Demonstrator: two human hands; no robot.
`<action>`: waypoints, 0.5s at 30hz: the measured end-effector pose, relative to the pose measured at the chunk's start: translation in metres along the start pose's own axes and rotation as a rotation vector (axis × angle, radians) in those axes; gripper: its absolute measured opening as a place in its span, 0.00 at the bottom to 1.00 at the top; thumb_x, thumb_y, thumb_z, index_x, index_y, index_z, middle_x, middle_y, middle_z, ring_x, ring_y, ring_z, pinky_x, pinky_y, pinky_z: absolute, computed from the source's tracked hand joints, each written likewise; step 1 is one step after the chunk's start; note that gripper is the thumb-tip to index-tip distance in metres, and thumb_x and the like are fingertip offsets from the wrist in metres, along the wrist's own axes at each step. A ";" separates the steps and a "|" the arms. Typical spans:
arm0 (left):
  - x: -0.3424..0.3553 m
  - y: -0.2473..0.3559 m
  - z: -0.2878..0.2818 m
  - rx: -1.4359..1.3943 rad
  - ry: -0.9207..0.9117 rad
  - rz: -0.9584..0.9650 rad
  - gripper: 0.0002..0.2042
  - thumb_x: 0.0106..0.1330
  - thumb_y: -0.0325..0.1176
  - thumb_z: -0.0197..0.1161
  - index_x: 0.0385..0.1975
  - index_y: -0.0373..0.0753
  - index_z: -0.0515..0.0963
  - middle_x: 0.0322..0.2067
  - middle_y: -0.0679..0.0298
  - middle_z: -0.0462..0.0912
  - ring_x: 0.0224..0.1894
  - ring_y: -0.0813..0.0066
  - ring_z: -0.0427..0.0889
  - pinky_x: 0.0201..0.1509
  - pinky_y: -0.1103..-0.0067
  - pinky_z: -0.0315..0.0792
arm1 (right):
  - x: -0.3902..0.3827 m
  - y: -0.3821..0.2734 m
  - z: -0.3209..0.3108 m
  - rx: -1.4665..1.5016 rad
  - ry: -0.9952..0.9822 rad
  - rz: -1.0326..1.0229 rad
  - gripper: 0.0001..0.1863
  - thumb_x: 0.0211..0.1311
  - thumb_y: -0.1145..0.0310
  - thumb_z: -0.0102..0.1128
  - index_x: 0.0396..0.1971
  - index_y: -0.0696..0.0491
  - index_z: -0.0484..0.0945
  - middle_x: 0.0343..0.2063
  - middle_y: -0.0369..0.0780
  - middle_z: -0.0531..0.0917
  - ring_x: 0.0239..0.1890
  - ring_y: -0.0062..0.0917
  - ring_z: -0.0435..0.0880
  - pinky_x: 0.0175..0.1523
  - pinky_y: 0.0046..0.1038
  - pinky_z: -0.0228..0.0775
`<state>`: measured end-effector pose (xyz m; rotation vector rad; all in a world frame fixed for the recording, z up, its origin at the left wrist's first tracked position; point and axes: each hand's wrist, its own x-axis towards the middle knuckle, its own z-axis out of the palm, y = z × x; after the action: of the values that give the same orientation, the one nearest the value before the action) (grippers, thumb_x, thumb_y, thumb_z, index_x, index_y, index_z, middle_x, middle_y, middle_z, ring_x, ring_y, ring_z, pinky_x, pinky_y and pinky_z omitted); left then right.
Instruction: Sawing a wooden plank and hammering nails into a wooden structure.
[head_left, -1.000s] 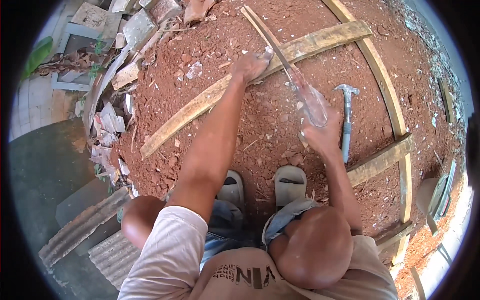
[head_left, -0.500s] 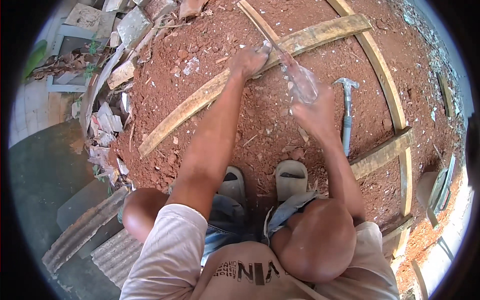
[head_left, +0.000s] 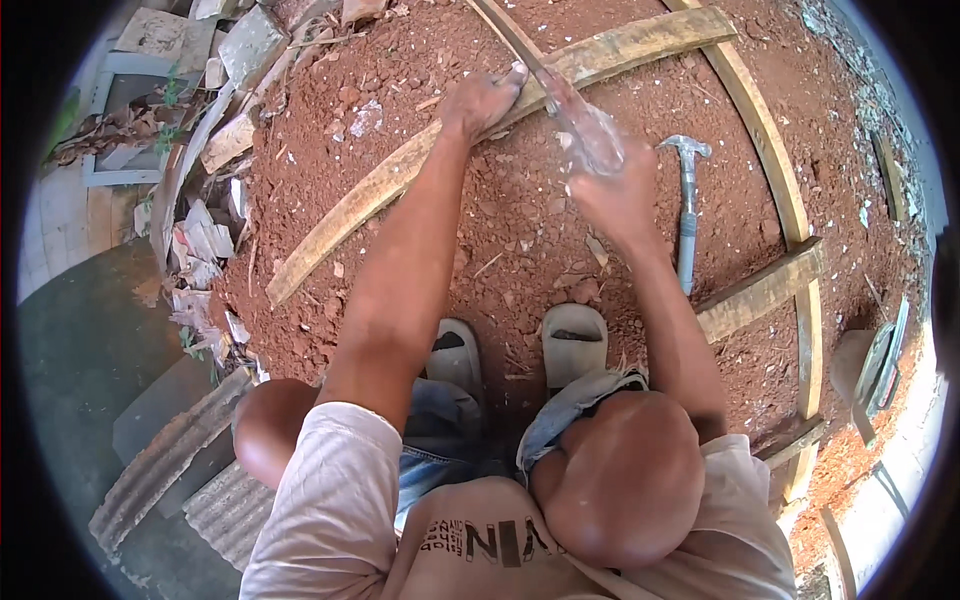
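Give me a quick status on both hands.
Left hand pressed on long wooden plank. Right hand gripping clear plastic bottle. Hammer lies on dirt beside it.

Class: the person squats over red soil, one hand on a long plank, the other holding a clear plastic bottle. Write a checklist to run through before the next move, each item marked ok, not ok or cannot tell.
1. Left hand pressed down on the long plank: ok.
2. Right hand has a firm grip on the clear bottle: ok, the fingers wrap its lower end.
3. Bottle open or capped: cannot tell, its far end is blurred.
4. Hammer lying close to the right hand, untouched: ok.
5. Both sandals flat on the soil: ok.
6. Plank free of nails under the left hand: cannot tell.
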<state>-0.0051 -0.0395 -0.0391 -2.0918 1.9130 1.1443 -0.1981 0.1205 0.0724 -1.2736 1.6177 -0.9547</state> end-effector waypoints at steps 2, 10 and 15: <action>0.001 -0.002 0.005 -0.024 0.065 0.004 0.38 0.71 0.70 0.44 0.49 0.40 0.88 0.56 0.44 0.85 0.62 0.47 0.83 0.67 0.55 0.72 | -0.061 0.014 -0.027 0.169 -0.001 -0.019 0.22 0.68 0.79 0.61 0.62 0.60 0.81 0.49 0.44 0.91 0.43 0.21 0.87 0.49 0.24 0.79; -0.009 0.004 0.009 0.023 0.165 0.028 0.40 0.70 0.71 0.44 0.47 0.36 0.88 0.58 0.47 0.85 0.65 0.49 0.81 0.68 0.54 0.71 | -0.012 0.062 0.004 0.095 0.095 -0.265 0.25 0.60 0.76 0.66 0.60 0.58 0.82 0.31 0.47 0.89 0.32 0.22 0.84 0.41 0.29 0.78; -0.008 0.002 0.003 -0.043 0.062 -0.002 0.38 0.70 0.70 0.47 0.44 0.39 0.90 0.55 0.40 0.85 0.60 0.45 0.83 0.67 0.56 0.71 | -0.010 0.040 0.004 0.043 0.050 -0.058 0.25 0.62 0.73 0.68 0.60 0.58 0.82 0.35 0.46 0.90 0.34 0.23 0.86 0.42 0.27 0.78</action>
<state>-0.0075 -0.0313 -0.0360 -2.1760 1.9287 1.1429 -0.2064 0.1383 0.0354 -1.2827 1.5978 -1.0592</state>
